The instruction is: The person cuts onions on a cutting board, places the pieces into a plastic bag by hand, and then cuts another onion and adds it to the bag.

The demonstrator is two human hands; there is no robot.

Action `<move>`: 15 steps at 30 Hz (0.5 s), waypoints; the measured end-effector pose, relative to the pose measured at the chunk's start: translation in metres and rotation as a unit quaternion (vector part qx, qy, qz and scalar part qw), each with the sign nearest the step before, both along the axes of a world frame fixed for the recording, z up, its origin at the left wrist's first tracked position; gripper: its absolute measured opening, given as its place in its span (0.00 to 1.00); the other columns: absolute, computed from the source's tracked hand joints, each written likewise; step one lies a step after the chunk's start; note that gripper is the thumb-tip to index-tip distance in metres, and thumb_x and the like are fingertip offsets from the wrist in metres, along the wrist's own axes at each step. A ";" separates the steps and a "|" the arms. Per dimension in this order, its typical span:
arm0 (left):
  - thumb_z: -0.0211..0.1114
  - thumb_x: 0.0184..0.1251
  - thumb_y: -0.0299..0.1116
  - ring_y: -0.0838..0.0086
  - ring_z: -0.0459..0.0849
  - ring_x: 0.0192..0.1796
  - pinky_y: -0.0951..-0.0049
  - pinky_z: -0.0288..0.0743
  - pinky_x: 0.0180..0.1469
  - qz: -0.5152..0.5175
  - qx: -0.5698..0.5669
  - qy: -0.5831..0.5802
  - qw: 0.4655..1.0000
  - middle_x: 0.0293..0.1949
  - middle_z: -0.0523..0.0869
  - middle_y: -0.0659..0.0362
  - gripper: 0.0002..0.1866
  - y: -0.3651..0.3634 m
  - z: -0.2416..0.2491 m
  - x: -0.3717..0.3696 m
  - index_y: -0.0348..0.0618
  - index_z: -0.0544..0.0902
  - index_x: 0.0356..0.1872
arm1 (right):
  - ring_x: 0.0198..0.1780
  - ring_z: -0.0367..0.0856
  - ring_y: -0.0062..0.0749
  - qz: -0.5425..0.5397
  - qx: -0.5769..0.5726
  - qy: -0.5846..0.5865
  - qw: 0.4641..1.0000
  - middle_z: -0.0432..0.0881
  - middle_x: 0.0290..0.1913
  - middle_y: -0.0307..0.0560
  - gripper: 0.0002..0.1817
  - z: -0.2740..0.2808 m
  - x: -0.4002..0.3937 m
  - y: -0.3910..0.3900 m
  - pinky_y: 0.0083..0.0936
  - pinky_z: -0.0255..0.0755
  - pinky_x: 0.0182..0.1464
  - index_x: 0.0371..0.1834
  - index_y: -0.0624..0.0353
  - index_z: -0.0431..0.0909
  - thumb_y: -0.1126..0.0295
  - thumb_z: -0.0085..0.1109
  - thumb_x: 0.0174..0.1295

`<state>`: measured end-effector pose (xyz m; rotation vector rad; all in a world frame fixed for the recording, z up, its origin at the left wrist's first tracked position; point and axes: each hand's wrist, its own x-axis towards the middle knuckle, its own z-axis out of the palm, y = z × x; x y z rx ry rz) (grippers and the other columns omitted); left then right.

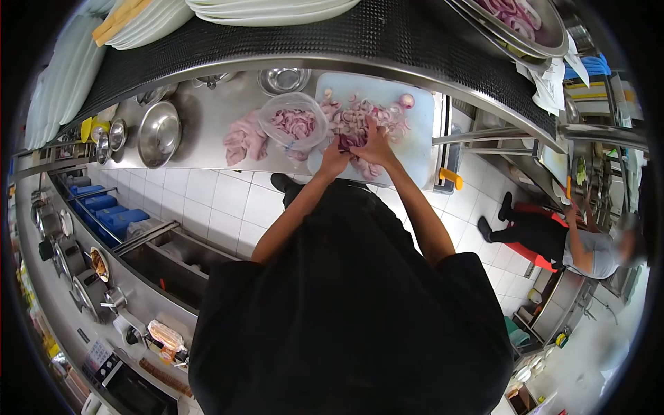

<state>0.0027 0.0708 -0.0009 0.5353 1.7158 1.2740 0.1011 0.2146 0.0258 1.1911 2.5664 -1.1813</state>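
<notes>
Both of my hands are at a heap of sliced red onion (353,116) on a pale cutting board (418,149). My left hand (335,160) is at the heap's near left side, its fingers curled against dark purple slices. From the right, my right hand (374,146) closes round the same slices, thumb toward the left hand and fingers bent over the onion. Part of the fingers is hidden by the backs of the hands. Just left of them, a clear plastic container (265,119) holds more sliced onion and overlaps the board's edge. A small onion piece (407,101) lies at the board's far right.
A pinkish cloth (246,138) lies beside the container. Metal bowls (159,134) stand along the steel counter. Overhead, a black-matted shelf (387,41) carries stacked white plates (270,10). A yellow-orange handle (451,178) juts out right of the board. Another person (546,235) works at the right.
</notes>
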 end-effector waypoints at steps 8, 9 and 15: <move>0.62 0.72 0.32 0.69 0.86 0.52 0.66 0.80 0.58 -0.054 0.028 0.027 0.998 0.57 0.85 0.50 0.31 -0.017 0.008 -0.023 0.35 0.68 0.74 | 0.72 0.62 0.69 0.063 0.076 -0.034 0.994 0.57 0.72 0.62 0.58 0.016 -0.022 -0.019 0.60 0.74 0.65 0.79 0.39 0.57 0.55 0.83 0.42; 0.62 0.73 0.33 0.69 0.86 0.52 0.66 0.80 0.58 -0.058 0.005 0.081 0.995 0.58 0.85 0.50 0.32 -0.019 0.020 -0.021 0.36 0.67 0.75 | 0.72 0.63 0.69 0.069 0.083 -0.031 0.994 0.58 0.71 0.62 0.57 0.015 -0.024 -0.016 0.59 0.75 0.64 0.78 0.40 0.58 0.56 0.83 0.43; 0.62 0.76 0.43 0.66 0.87 0.50 0.66 0.79 0.55 -0.006 0.048 0.161 0.986 0.57 0.87 0.51 0.32 -0.041 0.017 -0.008 0.33 0.70 0.73 | 0.64 0.75 0.67 0.087 0.130 -0.027 0.987 0.65 0.67 0.62 0.49 0.006 -0.028 -0.001 0.55 0.79 0.59 0.73 0.44 0.64 0.59 0.82 0.45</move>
